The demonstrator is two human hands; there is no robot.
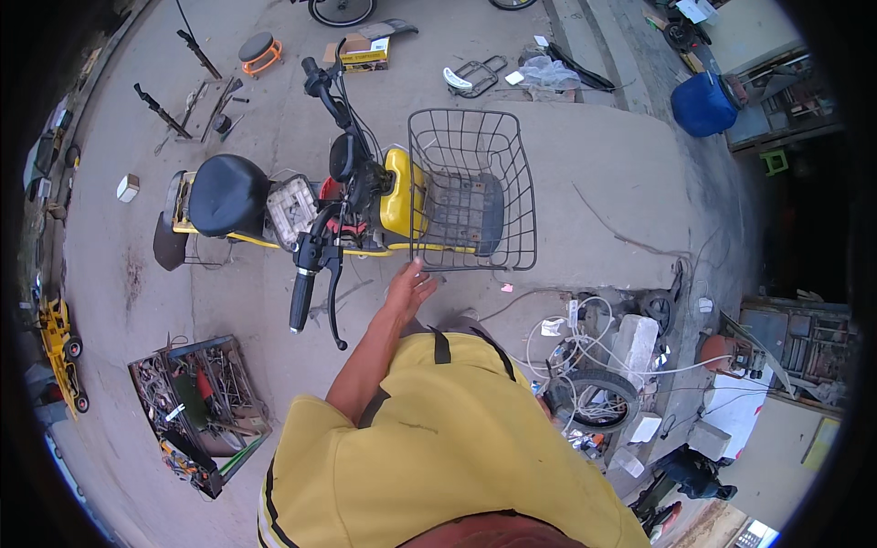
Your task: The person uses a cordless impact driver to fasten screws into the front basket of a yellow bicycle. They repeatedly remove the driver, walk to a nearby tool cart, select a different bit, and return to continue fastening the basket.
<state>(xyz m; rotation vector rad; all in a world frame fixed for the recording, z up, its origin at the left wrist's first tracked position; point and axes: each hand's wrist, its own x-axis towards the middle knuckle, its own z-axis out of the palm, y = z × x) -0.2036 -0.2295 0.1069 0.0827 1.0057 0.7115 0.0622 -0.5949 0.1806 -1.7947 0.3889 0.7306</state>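
My left hand [410, 289] reaches forward beside the wire basket [470, 268] of a yellow electric scooter [402, 196]. Its fingers are loosely bent and apart, with nothing seen in them. One fingertip is at the basket's near lower corner; whether it touches the wire I cannot tell. Left of the hand are the scooter's black handlebar grip [301, 300] and brake lever [337, 306]. The scooter stands across in front of me, its black seat [228, 194] to the left. My right hand is hidden beyond my yellow shirt [457, 420].
A tool box [139, 370] full of tools lies at the left. To the right are a small tyre [625, 395], white cable [607, 352] and concrete blocks [637, 342]. Farther off are an orange-legged stool [260, 46], a cardboard box [365, 62] and a blue barrel [702, 105].
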